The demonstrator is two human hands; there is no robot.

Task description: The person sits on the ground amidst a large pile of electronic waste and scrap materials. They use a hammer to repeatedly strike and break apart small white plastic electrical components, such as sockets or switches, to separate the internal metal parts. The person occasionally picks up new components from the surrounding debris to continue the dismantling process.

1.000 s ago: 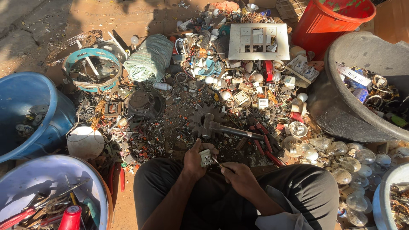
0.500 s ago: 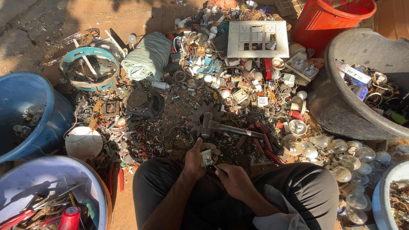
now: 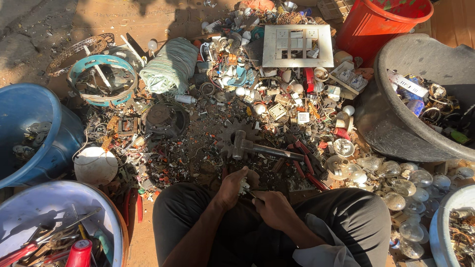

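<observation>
**Between the knees: two hands on a small white part**

Just above the lap, at the near edge of the scrap-strewn ground, the left hand is clenched around a small white part, of which only a pale corner shows between the fingers. The right hand closes on a thin tool whose tip meets that part (its kind is too small to tell). Both hands sit over the dark trousers of the seated person.

Directly beyond the hands lies a hammer, its head resting on a dark gear and its handle pointing right. Red-handled pliers lie just beside the handle. Clear glass bulbs are heaped to the right, near a grey tub and a red bucket at the far right corner. A white switch plate lies at the far edge. To the left stand a blue bucket, a white dome and, nearest, a basin of hand tools.
</observation>
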